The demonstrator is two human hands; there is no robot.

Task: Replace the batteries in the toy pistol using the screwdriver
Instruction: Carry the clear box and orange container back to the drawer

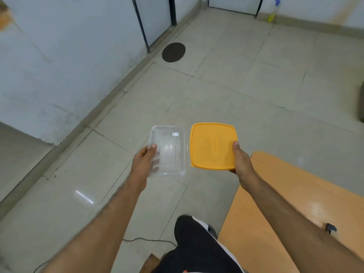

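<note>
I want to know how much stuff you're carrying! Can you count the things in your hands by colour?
Clear: 1, the see-through container, held by the left hand
Yellow: 1, the lid, held by the right hand
Total: 2 things, both held above the floor, apart from each other. No toy pistol, screwdriver or batteries show in this view.
</note>
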